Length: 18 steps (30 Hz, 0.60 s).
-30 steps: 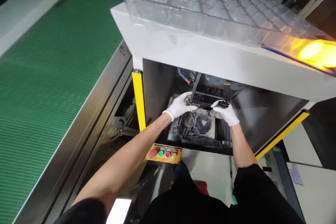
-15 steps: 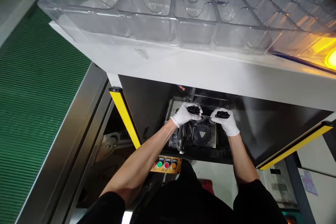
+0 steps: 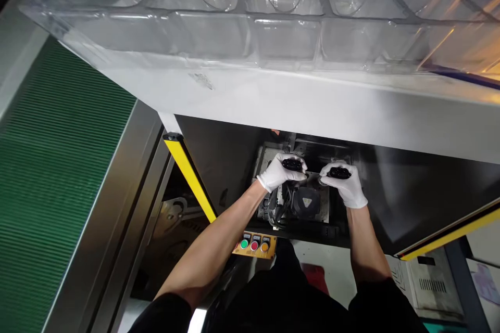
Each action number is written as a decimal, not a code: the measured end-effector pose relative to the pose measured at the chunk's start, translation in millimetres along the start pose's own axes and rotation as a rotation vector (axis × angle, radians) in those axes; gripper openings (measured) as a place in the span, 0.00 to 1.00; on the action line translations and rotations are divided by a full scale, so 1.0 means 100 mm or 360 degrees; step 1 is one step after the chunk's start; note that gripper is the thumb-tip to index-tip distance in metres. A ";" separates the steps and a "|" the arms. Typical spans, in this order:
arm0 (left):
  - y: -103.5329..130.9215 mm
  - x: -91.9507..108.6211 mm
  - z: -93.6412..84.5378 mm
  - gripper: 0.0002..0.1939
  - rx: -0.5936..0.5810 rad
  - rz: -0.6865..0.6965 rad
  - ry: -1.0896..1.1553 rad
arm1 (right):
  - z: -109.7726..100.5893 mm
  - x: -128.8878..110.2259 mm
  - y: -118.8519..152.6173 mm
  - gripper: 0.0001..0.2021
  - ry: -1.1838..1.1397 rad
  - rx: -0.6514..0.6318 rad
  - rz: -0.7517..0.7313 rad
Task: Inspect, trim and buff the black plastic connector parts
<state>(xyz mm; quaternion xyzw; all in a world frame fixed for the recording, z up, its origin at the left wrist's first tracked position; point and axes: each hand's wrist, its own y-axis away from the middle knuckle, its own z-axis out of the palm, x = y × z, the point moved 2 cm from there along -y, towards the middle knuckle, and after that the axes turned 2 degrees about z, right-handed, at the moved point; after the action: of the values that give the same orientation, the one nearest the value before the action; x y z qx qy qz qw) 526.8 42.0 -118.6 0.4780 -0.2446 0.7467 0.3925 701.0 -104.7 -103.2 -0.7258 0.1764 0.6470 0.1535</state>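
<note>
White gloves cover both of my hands. My left hand (image 3: pixel 278 171) is closed around a small black part (image 3: pixel 292 165), with its fingers wrapped along the sides. In my right hand (image 3: pixel 349 186) is a similar black part (image 3: pixel 339 173), pinched between thumb and fingers. What kind of parts these are I cannot make out. A short gap separates the hands, and both are over a metal fixture (image 3: pixel 323 208) inside the machine's dark opening. Below them on the fixture sits a round black piece (image 3: pixel 307 202) with a pale triangle mark, beside dark cables (image 3: pixel 275 212).
Clear plastic trays (image 3: pixel 287 41) are stacked on the white machine top (image 3: pixel 258 93) above the opening. Yellow bars (image 3: pixel 189 177) flank it on both sides. A button panel (image 3: pixel 255 245) sits below. At the left runs a green ribbed belt (image 3: pixel 74 166) with a metal edge.
Both hands keep hold of their black parts and stay over the fixture. The view has shifted slightly, so hands and fixture appear a little farther right.
</note>
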 end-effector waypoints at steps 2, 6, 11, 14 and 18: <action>0.00 0.01 0.00 0.19 -0.0023 0.0007 -0.0021 | -0.01 -0.03 -0.01 0.06 0.0054 -0.0011 -0.0013; -0.01 0.02 -0.01 0.19 -0.0060 0.0042 -0.0122 | -0.02 -0.05 -0.02 0.06 0.0138 -0.0072 -0.0034; -0.01 0.04 -0.01 0.20 -0.0040 0.0083 -0.0098 | 0.00 -0.05 0.00 0.06 0.0081 0.0024 -0.0065; -0.01 0.05 -0.01 0.21 -0.0070 0.0057 -0.0150 | 0.03 -0.08 0.00 0.07 0.0124 0.0086 -0.0058; 0.01 0.04 -0.01 0.21 -0.0058 0.0046 -0.0110 | 0.07 -0.15 0.00 0.06 0.0050 0.0085 -0.0024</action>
<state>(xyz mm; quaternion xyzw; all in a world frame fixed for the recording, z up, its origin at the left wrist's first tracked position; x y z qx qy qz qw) 525.2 43.4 -115.4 0.4929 -0.2784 0.7307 0.3816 693.7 -100.7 -89.3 -0.7329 0.1904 0.6293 0.1748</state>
